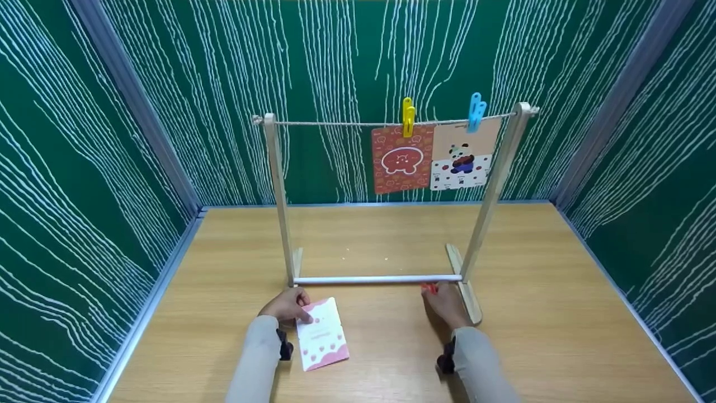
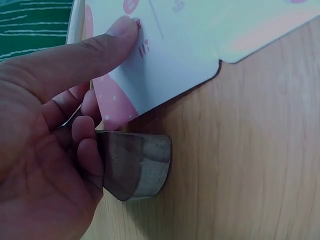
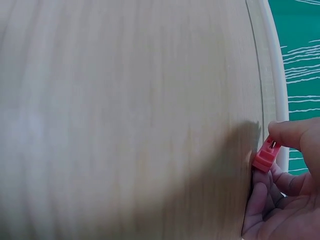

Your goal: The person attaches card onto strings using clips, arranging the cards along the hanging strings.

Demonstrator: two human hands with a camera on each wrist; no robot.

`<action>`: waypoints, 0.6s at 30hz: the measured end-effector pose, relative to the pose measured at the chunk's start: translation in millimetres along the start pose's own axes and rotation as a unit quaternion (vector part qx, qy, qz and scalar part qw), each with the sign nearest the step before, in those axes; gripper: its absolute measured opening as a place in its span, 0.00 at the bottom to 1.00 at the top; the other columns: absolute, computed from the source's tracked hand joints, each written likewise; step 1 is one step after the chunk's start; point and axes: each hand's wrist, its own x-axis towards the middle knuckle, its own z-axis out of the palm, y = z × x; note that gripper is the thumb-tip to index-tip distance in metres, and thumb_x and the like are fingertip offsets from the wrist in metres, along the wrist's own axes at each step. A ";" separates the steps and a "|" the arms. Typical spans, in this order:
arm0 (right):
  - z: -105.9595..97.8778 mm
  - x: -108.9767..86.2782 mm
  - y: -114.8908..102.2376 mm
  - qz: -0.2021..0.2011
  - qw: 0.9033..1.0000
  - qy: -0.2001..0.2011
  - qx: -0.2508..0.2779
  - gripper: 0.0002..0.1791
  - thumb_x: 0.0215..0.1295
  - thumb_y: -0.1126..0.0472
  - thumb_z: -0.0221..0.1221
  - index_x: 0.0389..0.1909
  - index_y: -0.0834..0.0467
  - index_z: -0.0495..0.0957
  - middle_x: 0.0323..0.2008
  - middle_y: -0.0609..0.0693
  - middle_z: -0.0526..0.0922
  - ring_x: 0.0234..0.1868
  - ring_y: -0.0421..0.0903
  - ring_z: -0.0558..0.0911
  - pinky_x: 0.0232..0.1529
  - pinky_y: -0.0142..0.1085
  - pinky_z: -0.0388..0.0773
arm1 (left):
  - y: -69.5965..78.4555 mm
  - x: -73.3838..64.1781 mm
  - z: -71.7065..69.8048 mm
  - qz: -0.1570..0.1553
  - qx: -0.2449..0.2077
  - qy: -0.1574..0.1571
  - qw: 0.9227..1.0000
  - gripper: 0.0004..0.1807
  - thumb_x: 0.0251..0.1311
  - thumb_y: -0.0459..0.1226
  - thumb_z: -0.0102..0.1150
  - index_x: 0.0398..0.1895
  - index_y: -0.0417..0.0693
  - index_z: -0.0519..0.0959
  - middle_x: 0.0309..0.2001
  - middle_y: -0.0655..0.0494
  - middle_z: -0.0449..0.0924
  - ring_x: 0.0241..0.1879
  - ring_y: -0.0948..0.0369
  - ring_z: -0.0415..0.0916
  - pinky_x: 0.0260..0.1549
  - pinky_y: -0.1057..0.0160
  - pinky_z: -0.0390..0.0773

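Observation:
My left hand point(image 1: 284, 307) pinches the upper left corner of a pink-and-white card point(image 1: 323, 337), thumb on its printed face. Strawberry-like prints and a pink scalloped border show on it, and in the left wrist view its edge point(image 2: 172, 91) has a small notch. Low by the right end of a wooden stand's bottom bar point(image 1: 377, 279), my right hand point(image 1: 447, 305) holds a red clothespin point(image 3: 266, 156) between thumb and fingers. The stand's left foot point(image 2: 142, 165) lies just beyond the left fingers.
A rope point(image 1: 335, 123) runs between the stand's left post point(image 1: 278, 196) and right post point(image 1: 492, 193). From it hang a red card point(image 1: 403, 182) under a yellow clothespin point(image 1: 408, 117) and a panda card point(image 1: 463, 162) under a blue clothespin point(image 1: 476, 115). Green white-streaked panels point(image 1: 235, 84) enclose the table.

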 end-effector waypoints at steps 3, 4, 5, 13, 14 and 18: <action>0.7 -0.6 1.1 0.004 1.000 -0.004 0.000 0.13 0.62 0.59 0.58 0.24 0.62 0.69 0.21 0.48 0.66 0.23 0.45 0.67 0.23 0.33 0.61 | -1.1 0.6 0.2 0.012 0.003 -0.002 1.000 0.18 0.41 0.25 0.73 0.33 0.38 0.73 0.27 0.57 0.68 0.27 0.62 0.66 0.24 0.70 0.66; 0.6 -0.6 1.5 0.005 1.000 -0.007 0.001 0.12 0.62 0.59 0.57 0.26 0.62 0.69 0.22 0.48 0.66 0.23 0.45 0.67 0.23 0.33 0.61 | -1.2 0.7 0.0 0.017 0.003 -0.004 1.000 0.18 0.41 0.25 0.73 0.34 0.37 0.73 0.27 0.56 0.68 0.26 0.62 0.66 0.24 0.70 0.66; 0.6 -0.9 1.7 0.009 1.000 -0.011 0.002 0.12 0.63 0.58 0.57 0.27 0.62 0.69 0.22 0.48 0.66 0.24 0.45 0.67 0.24 0.33 0.61 | -1.3 1.1 -0.2 0.021 0.003 -0.005 1.000 0.18 0.41 0.24 0.72 0.34 0.36 0.73 0.26 0.56 0.68 0.26 0.63 0.65 0.24 0.71 0.65; -5.6 -3.3 1.8 0.009 0.999 -0.035 -0.005 0.16 0.63 0.55 0.58 0.35 0.66 0.72 0.27 0.53 0.73 0.29 0.48 0.71 0.29 0.36 0.66 | -0.2 -0.5 -3.8 -0.003 0.010 -0.022 1.000 0.13 0.45 0.27 0.71 0.36 0.39 0.79 0.25 0.59 0.68 0.26 0.64 0.67 0.24 0.70 0.67; -6.5 -3.3 1.5 0.007 0.999 -0.035 -0.005 0.16 0.63 0.55 0.58 0.36 0.67 0.73 0.28 0.53 0.74 0.30 0.48 0.72 0.30 0.36 0.67 | 0.0 -0.8 -4.3 -0.005 0.009 -0.023 1.000 0.13 0.46 0.27 0.71 0.36 0.39 0.79 0.25 0.59 0.68 0.26 0.64 0.67 0.24 0.70 0.67; -9.3 -1.9 2.0 0.016 0.998 -0.056 0.011 0.16 0.66 0.55 0.56 0.44 0.66 0.74 0.29 0.54 0.76 0.28 0.47 0.75 0.28 0.35 0.70 | -1.1 -1.8 -5.1 -0.011 -0.019 -0.029 0.999 0.12 0.48 0.28 0.70 0.36 0.40 0.79 0.26 0.59 0.70 0.25 0.64 0.69 0.23 0.70 0.68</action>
